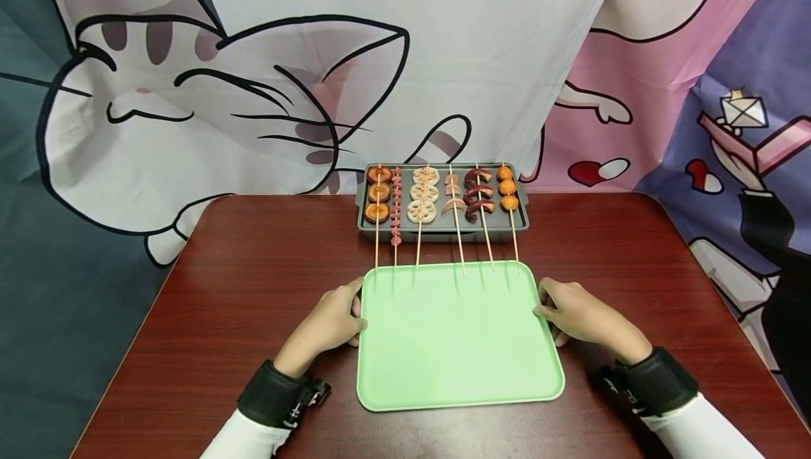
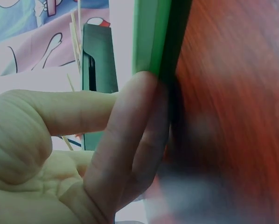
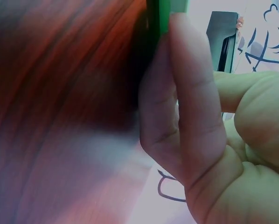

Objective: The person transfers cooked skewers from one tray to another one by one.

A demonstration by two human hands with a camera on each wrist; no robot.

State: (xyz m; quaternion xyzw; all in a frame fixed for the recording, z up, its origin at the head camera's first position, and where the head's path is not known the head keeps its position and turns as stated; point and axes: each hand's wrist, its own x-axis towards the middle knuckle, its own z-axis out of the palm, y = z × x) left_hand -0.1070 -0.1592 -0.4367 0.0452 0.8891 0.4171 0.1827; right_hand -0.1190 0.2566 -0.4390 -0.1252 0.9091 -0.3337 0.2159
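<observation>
A light green rectangular tray [image 1: 459,346] lies in front of me on the table in the head view. My left hand [image 1: 328,320] pinches its left edge; in the left wrist view the thumb is on one face and curled fingers [image 2: 130,126] meet the rim. At the opposite edge, my right hand [image 1: 581,311] holds the tray the same way, with fingers [image 3: 195,93] at the green rim. Behind the tray stands a dark grey grill pan [image 1: 437,236] bearing several food skewers, among them lotus root slices [image 1: 422,212] and orange balls [image 1: 508,188]. Their stick ends reach the tray's far edge.
The reddish-brown wooden table [image 1: 266,248] has angled sides. A cartoon-printed cloth [image 1: 494,58] hangs behind its far edge, close to the grill pan. Black bands with small devices [image 1: 272,395] are on both wrists.
</observation>
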